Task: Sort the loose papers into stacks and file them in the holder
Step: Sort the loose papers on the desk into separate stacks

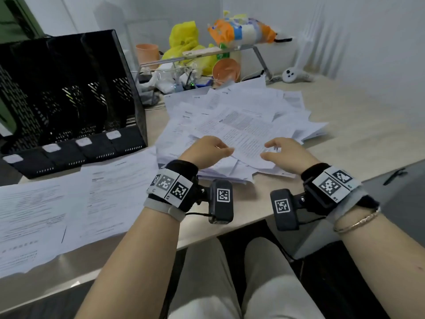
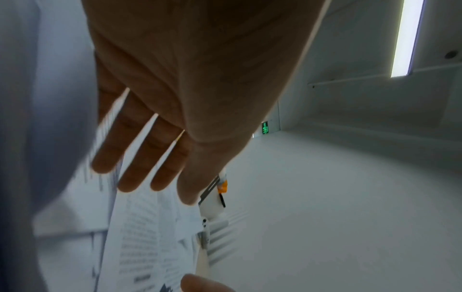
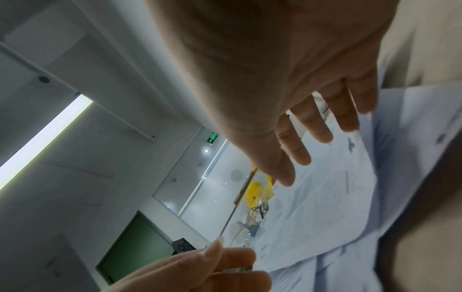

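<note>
Both hands' fingers relaxed, spread over top sheet (image 1: 247, 137) of paper pile (image 1: 232, 111).

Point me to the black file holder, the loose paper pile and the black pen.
black file holder (image 1: 69, 72), head view, its dark side wall.
loose paper pile (image 1: 248, 125), head view, the printed top sheet.
black pen (image 1: 395, 176), head view, mid-barrel, at the right table edge.

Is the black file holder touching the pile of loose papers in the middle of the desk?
Apart. The head view shows a strip of bare desk between the black file holder and the pile of loose papers.
</note>
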Tool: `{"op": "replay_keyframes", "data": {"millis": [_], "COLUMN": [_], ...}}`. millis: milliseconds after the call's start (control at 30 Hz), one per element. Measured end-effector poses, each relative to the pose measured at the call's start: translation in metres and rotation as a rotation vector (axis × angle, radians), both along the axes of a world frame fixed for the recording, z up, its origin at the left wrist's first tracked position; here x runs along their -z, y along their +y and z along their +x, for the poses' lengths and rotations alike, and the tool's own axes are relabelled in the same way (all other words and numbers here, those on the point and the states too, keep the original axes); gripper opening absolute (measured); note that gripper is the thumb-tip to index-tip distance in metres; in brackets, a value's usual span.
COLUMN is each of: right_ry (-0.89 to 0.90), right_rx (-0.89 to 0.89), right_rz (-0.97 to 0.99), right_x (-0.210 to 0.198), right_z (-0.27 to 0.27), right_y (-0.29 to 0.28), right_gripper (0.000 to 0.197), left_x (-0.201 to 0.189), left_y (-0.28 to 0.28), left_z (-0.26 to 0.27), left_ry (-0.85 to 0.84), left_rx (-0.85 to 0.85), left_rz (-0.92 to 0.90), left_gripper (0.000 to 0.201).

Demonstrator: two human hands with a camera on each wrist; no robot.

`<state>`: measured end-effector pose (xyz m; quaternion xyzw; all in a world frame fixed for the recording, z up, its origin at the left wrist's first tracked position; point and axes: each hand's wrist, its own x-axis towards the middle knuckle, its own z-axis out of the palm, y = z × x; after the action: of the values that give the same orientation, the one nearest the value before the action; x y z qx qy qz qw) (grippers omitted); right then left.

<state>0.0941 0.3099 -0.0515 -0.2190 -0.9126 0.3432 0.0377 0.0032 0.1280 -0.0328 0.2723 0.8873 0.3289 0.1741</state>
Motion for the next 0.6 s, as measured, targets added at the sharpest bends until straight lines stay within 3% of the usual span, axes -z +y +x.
{"op": "replay_keyframes", "data": {"millis": [200, 367, 500, 600], "right_ry": [-0.093, -0.115, -0.073, -0.06], "right_rx": [0.034, 0.075, 0.086, 0.04], "right_rz": [-0.042, -0.075, -0.143, -0.175], "right_x": [0.017, 0.021, 0.024, 0.025], "right_z": [0.005, 0.002, 0.004, 0.004], "right_y": [0.018, 0.023, 0.028, 0.025], "right_gripper": [0.048, 0.05, 0.054, 0.053], "left_x": [0.025, 0.033, 0.035, 0.037], "left_y": [0.028, 0.034, 0.039, 0.045], "left_z": [0.0, 0.004, 0.004, 0.006], "left_ry": [-0.172, -0.213, -0.263, -0.275], "left_rx": [-0.003, -0.061, -0.077, -0.062], "left_rz": [-0.138, -0.07, 0.0, 0.019], "left_gripper": [0.039, 0.032, 0.049, 0.045]}}
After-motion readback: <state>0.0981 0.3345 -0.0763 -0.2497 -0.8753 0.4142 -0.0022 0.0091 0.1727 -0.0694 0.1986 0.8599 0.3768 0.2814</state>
